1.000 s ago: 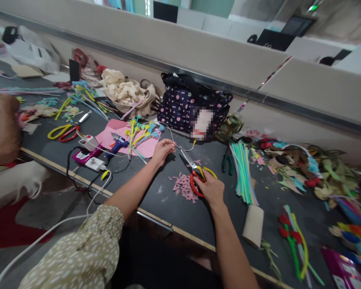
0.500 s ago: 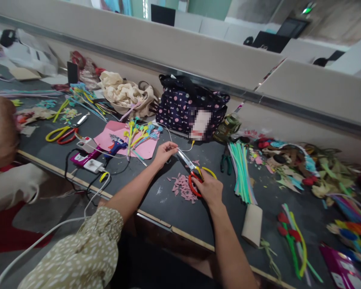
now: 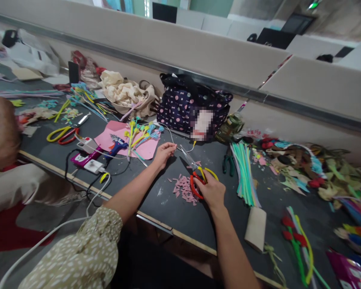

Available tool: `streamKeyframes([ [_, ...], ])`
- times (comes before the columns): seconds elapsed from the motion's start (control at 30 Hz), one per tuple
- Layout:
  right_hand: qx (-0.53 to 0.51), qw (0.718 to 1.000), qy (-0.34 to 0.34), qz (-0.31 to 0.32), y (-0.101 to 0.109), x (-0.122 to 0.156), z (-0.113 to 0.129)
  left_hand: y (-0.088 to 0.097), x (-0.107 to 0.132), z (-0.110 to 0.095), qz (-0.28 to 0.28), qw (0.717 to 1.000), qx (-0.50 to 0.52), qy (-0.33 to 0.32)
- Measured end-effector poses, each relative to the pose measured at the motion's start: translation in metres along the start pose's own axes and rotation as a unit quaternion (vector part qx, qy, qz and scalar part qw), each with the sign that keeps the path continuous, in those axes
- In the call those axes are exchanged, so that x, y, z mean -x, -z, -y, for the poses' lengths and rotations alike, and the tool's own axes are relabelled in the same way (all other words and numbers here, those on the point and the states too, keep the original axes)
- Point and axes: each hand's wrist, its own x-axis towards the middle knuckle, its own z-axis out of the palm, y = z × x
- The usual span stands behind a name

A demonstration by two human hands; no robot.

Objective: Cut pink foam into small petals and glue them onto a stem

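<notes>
My right hand (image 3: 212, 192) grips scissors (image 3: 195, 172) with one red and one yellow handle loop; their blades are parted and point up and left. My left hand (image 3: 164, 153) pinches a thin white wire (image 3: 172, 140) with a yellow tip, held just left of the blade tips. Small pink paper scraps (image 3: 184, 188) lie on the dark table (image 3: 168, 200) between my two hands.
A dotted dark bag (image 3: 192, 104) stands behind. A pink sheet (image 3: 120, 138) carries a blue glue gun (image 3: 117, 143) and pipe-cleaner flowers (image 3: 140, 134). Green pipe cleaners (image 3: 243, 170) and a cardboard tube (image 3: 255, 228) lie to the right. Another person's hand (image 3: 1, 128) is at far left.
The scissor blades have opened wider and the wire end sits nearer them. My left hand has shifted slightly; the view has moved a little.
</notes>
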Motion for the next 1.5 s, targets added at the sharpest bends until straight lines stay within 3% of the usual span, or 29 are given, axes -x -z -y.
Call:
streamKeyframes([
  [0.2, -0.018, 1.000, -0.002, 0.004, -0.003, 0.001, -0.002, -0.003, 0.003, -0.002, 0.006, 0.997, 0.041, 0.066],
  [0.33, -0.009, 1.000, 0.003, 0.008, -0.002, 0.001, -0.002, -0.003, 0.002, -0.004, 0.006, 0.997, 0.045, 0.066],
  [0.47, 0.016, 1.000, 0.004, 0.011, -0.001, 0.000, -0.001, -0.003, 0.004, -0.011, 0.009, 1.000, 0.009, -0.019],
  [0.6, 0.047, 0.998, 0.003, 0.035, 0.004, -0.002, 0.001, -0.006, 0.010, -0.016, 0.046, 0.986, -0.105, -0.123],
  [0.73, 0.064, 0.997, 0.018, 0.048, 0.008, -0.002, 0.004, -0.010, 0.015, -0.012, 0.082, 0.941, -0.279, -0.172],
  [0.83, 0.065, 0.997, 0.016, 0.042, 0.009, -0.002, 0.006, -0.011, 0.018, -0.009, 0.072, 0.902, -0.378, -0.197],
  [0.9, 0.066, 0.997, 0.009, 0.041, 0.009, -0.002, 0.008, -0.010, 0.017, -0.008, 0.059, 0.893, -0.397, -0.202],
  [1.1, 0.057, 0.998, -0.005, 0.036, 0.010, -0.003, 0.010, -0.002, 0.008, -0.006, 0.016, 0.925, -0.331, -0.187],
  [1.3, 0.031, 0.999, -0.025, 0.018, 0.008, -0.002, 0.010, 0.004, -0.001, -0.006, -0.066, 0.987, -0.136, -0.053],
  [1.5, -0.038, 0.996, -0.071, 0.048, 0.015, -0.003, 0.014, 0.002, -0.001, -0.010, -0.033, 0.995, 0.052, 0.074],
])
